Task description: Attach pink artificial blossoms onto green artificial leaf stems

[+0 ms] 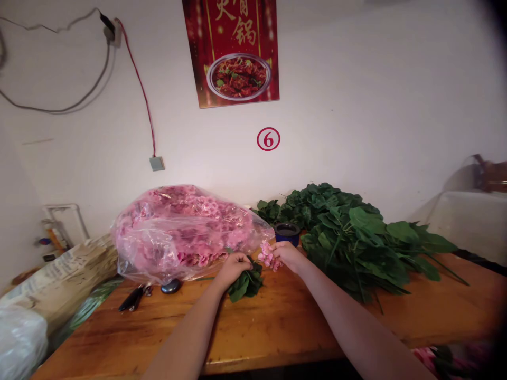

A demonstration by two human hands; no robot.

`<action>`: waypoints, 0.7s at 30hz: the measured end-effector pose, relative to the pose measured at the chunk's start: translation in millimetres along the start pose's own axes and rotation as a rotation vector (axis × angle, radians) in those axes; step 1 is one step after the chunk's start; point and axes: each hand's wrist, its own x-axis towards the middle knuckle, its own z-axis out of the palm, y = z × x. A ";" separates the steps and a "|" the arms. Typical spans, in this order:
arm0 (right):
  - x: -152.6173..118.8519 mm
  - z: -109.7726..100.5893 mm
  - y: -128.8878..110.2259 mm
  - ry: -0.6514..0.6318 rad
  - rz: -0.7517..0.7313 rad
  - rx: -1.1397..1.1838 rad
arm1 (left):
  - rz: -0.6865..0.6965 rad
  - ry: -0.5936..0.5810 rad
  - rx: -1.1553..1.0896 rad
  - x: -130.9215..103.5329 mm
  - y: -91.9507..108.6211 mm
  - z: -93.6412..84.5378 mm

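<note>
My left hand [236, 266] is closed around a small bunch of green leaves [246, 286], which hangs just over the wooden table. To its right, my right hand [288, 255] pinches a pink flower sprig [268, 255], its blossoms pointing toward the leaves. A narrow gap separates the two hands. Behind my left hand lies a big clear plastic bag [186, 229] full of pink flowers. Right of my right hand spreads a large heap of green leafy stems [356, 237]. The fingertips and the stems inside both grips are partly hidden.
A dark blue round container [287, 234] stands behind my right hand. Keys [132, 298] and a dark oval object [170, 286] lie left on the wooden table [269, 332]. Cardboard-like sacks [67, 279] sit beyond its left edge. A white wall [336, 132] rises behind.
</note>
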 end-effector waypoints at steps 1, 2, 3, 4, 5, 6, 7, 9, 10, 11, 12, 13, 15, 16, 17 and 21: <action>-0.7 0.0 -0.9 0.003 0.004 0.003 | 0.000 -0.002 -0.004 0.1 -0.4 -0.1; -1.3 0.0 -1.6 0.008 0.009 0.006 | 0.001 -0.005 -0.008 0.1 -0.6 -0.1; -1.7 0.0 -2.0 0.014 0.013 0.011 | 0.005 -0.007 -0.012 0.0 -0.7 -0.1; -1.9 0.0 -2.2 0.020 0.015 0.014 | 0.007 -0.009 -0.016 -0.1 -0.7 -0.2; -1.9 -0.2 -2.1 0.022 0.016 0.016 | 0.008 -0.011 -0.021 -0.2 -0.6 -0.2; -1.7 -0.5 -1.9 0.018 0.014 0.016 | 0.008 -0.013 -0.025 -0.2 -0.5 -0.2; -1.5 -0.7 -1.7 0.013 0.011 0.016 | 0.008 -0.013 -0.028 -0.2 -0.4 -0.3; -1.3 -1.1 -1.7 0.007 0.007 0.017 | 0.009 -0.008 -0.024 -0.1 0.1 -0.4; -1.6 -1.0 -2.0 0.006 0.006 0.019 | 0.010 -0.005 -0.019 -0.1 0.6 -0.4; -2.1 -0.7 -2.4 0.004 0.004 0.022 | 0.012 -0.003 -0.012 -0.1 1.2 -0.4; -2.7 -0.3 -2.9 0.002 0.001 0.024 | 0.014 -0.002 -0.005 -0.2 1.9 -0.3; -3.5 0.4 -3.4 0.001 -0.003 0.024 | 0.016 -0.002 0.003 -0.4 2.6 -0.2; -4.8 1.9 -3.9 0.003 -0.008 0.019 | 0.019 -0.001 0.013 -0.9 3.9 0.1; -5.1 2.6 -3.8 0.010 -0.009 0.013 | 0.021 -0.002 0.016 -1.1 4.3 0.2; -5.2 3.3 -3.4 0.016 -0.007 0.007 | 0.022 -0.004 0.018 -1.3 4.4 0.2; -3.8 5.2 -1.8 0.021 0.000 -0.032 | 0.020 -0.010 0.015 -1.5 3.2 -0.7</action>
